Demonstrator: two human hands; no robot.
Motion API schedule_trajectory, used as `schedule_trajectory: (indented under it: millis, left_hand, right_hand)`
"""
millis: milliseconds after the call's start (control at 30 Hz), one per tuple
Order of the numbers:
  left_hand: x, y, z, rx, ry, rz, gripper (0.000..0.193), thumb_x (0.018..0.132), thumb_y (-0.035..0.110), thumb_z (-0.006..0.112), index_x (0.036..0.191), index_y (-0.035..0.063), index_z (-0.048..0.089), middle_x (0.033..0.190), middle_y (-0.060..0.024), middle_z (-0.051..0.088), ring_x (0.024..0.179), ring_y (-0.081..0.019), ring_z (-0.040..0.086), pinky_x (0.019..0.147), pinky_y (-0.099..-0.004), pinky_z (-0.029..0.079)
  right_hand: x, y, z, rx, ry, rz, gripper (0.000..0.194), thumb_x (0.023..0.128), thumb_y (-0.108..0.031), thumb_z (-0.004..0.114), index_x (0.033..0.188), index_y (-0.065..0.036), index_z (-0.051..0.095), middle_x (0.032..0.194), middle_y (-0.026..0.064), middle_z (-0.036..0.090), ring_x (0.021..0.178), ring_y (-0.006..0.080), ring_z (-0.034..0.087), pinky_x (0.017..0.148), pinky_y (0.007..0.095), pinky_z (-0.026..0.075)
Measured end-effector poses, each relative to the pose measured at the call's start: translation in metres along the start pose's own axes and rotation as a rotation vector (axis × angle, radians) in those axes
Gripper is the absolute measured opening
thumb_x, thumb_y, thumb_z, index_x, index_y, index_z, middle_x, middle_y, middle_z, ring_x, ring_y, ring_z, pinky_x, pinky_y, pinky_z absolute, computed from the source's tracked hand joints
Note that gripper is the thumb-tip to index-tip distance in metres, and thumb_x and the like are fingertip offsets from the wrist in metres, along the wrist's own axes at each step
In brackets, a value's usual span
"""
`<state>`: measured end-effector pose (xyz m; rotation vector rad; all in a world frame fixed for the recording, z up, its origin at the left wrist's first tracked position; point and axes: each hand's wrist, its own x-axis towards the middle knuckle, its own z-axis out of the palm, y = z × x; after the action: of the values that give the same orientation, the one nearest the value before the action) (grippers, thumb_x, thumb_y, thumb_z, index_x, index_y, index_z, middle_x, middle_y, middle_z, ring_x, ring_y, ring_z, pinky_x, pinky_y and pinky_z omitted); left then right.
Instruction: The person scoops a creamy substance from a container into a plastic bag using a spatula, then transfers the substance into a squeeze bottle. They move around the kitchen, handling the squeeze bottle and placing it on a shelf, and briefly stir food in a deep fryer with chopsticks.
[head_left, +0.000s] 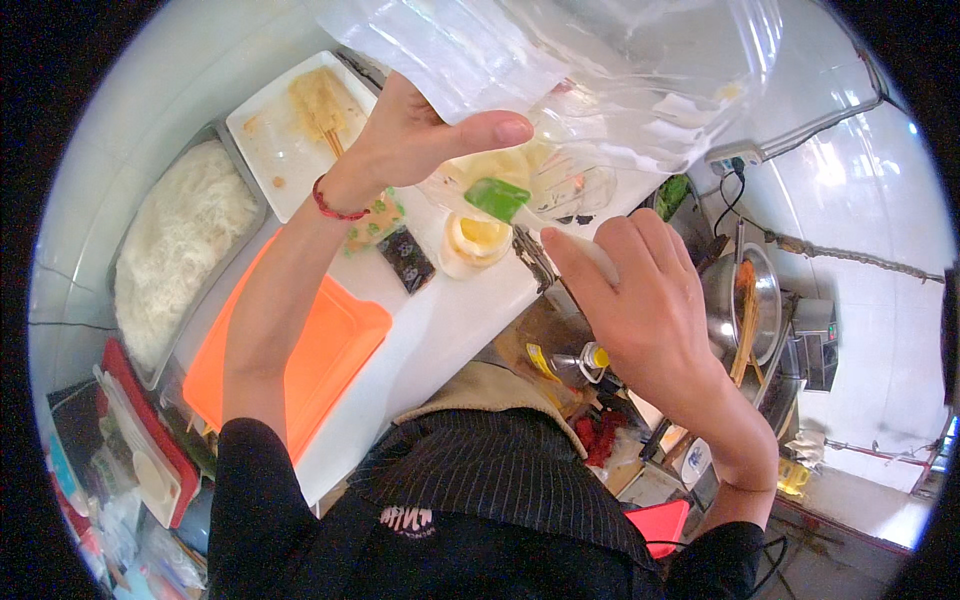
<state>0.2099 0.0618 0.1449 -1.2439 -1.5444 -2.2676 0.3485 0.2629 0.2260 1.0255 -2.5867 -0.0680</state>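
My left hand (431, 139), with a red cord bracelet at the wrist, holds a large clear plastic bag (630, 82) at its whitish edge. The thumb lies in front, and the other fingers are hidden behind the plastic. The bag's lower part hangs over the white table, with pale yellow contents (551, 154) showing through it. My right hand (645, 277) grips the pale handle of a spatula with a green blade (496, 199). That blade is just above an open jar (474, 244) of yellow paste. Whether the blade touches the bag is unclear.
Left of the jar are a dark patterned packet (406, 259) and an orange tray (341, 337). Farther left are a white tray with skewered food (259, 161) and a tub of white shreds (184, 247). Right stand a steel bowl (765, 300) and a yellow-capped bottle (577, 364).
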Motion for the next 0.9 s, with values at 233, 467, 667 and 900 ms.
schedule_trajectory:
  millis: [233, 467, 667, 900]
  left_hand:
    - [0.001, 0.001, 0.000, 0.057, 0.005, 0.046, 0.037, 0.080, 0.020, 0.081, 0.109, 0.0020, 0.067, 0.102, -0.0046, 0.069, 0.092, -0.0123, 0.062, 0.079, -0.0278, 0.051]
    - [-0.001, 0.001, 0.000, 0.097, -0.007, 0.060, 0.037, 0.079, 0.022, 0.082, 0.107, 0.0021, 0.067, 0.101, -0.0044, 0.068, 0.091, -0.0123, 0.062, 0.078, -0.0278, 0.051]
    - [-0.001, 0.001, -0.001, 0.113, -0.014, 0.075, 0.038, 0.079, 0.022, 0.082, 0.107, 0.0017, 0.067, 0.101, -0.0043, 0.068, 0.091, -0.0120, 0.062, 0.077, -0.0274, 0.051]
    - [0.000, -0.001, -0.002, 0.072, -0.013, 0.062, 0.040, 0.079, 0.023, 0.083, 0.108, 0.0017, 0.066, 0.101, -0.0044, 0.068, 0.092, -0.0123, 0.062, 0.078, -0.0274, 0.051]
  right_hand:
    - [-0.014, 0.011, 0.000, -0.014, 0.030, 0.155, 0.033, 0.073, -0.008, 0.060, 0.105, -0.005, 0.067, 0.075, 0.0073, 0.049, 0.071, 0.0247, 0.053, 0.060, 0.0369, 0.045]
    - [-0.026, 0.004, 0.029, 0.209, 0.087, 0.410, 0.035, 0.075, 0.002, 0.060, 0.109, -0.005, 0.066, 0.077, 0.0112, 0.057, 0.070, 0.0300, 0.059, 0.061, 0.0416, 0.048]
    - [-0.026, 0.004, 0.036, 0.394, 0.082, 0.476, 0.032, 0.079, 0.003, 0.059, 0.109, -0.005, 0.066, 0.075, 0.0143, 0.059, 0.071, 0.0326, 0.060, 0.063, 0.0423, 0.049]
    - [-0.027, 0.002, 0.017, 0.384, 0.021, 0.453, 0.035, 0.076, 0.004, 0.060, 0.108, -0.006, 0.068, 0.071, 0.0115, 0.056, 0.067, 0.0297, 0.058, 0.060, 0.0410, 0.048]
